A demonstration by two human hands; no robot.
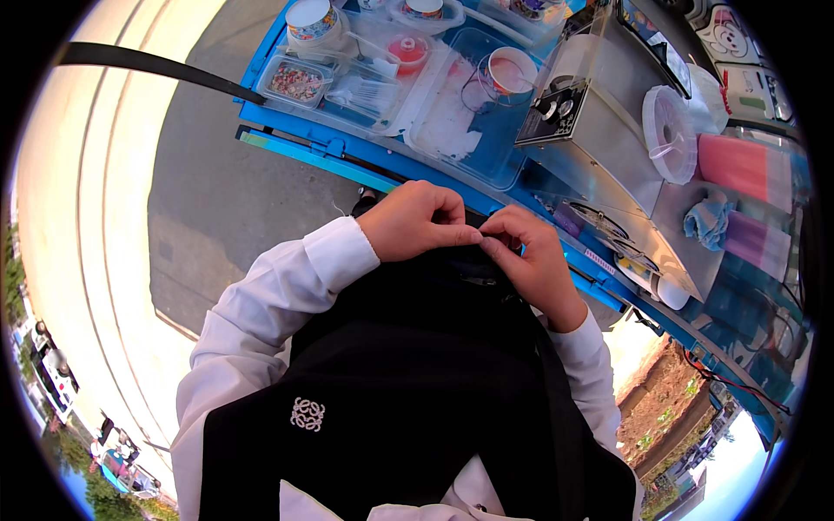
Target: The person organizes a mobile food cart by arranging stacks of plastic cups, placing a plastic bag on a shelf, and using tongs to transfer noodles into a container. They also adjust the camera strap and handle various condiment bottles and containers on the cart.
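My left hand (pixel 417 221) and my right hand (pixel 537 264) meet at the lower front of a black garment (pixel 417 365), thumbs and fingertips nearly touching. Both pinch at its dark edge, though exactly what lies between the fingers is too dark to tell. White shirt sleeves cover both arms. Past the hands stands a blue cart (pixel 352 153). On it, a clear plastic tray (pixel 498 163) holds a pinkish-white residue and a paper cup (pixel 511 70) with a wire loop beside it.
A tub of coloured sprinkles (pixel 294 81), stacked paper cups (pixel 311 23) and plastic forks (pixel 365 91) sit at the cart's left. At right are a metal machine with knobs (pixel 554 107), a blue cloth (pixel 707 218) and a pink container (pixel 743 166). A dark strap (pixel 163 68) runs to the cart's corner.
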